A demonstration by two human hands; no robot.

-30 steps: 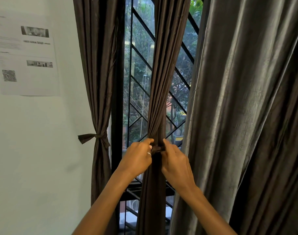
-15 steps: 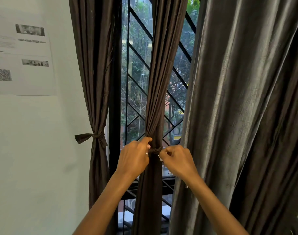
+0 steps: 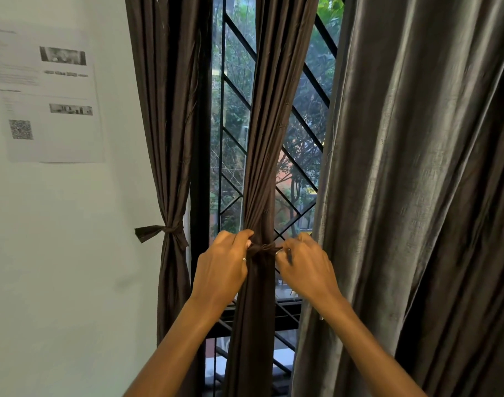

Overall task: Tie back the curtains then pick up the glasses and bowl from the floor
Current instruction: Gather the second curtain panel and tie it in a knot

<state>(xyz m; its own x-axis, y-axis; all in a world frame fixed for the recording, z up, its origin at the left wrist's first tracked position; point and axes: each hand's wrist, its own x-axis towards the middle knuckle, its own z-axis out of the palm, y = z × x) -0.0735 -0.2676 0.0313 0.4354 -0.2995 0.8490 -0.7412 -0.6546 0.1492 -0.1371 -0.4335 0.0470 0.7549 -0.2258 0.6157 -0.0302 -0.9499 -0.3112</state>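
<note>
As the person stands facing the window grille [image 3: 233, 90], both hands are raised to the middle curtain [image 3: 273, 124], a dark brown panel gathered into a narrow column straight in front of the grille. A tie band [image 3: 263, 248] of the same dark cloth is wound round that column, low against the grille, cinching the folds into a tight waist.

The left hand [image 3: 222, 270] sits at the band's left side with its fingers curled, thumb and fingertips pinching one end of the band; a thin ring [image 3: 244, 259] shows on one finger. The right hand [image 3: 305, 270] is at the other side, likewise curled, pinching the opposite end. The hands are near each other, and the twisted band runs taut between them.

Left of the grille, against its frame, the left curtain [image 3: 167, 110] hangs already gathered, bound by its own tie [image 3: 159, 231], whose loose end sticks out sideways over the pale wall [image 3: 58, 253]. Further left of the grille, a printed sheet [image 3: 50, 96] with a QR code is stuck to that wall. Right of the grille, a wide grey curtain [image 3: 417, 167] hangs loose in broad folds, covering the grille's right edge. Green trees show through the bars.
</note>
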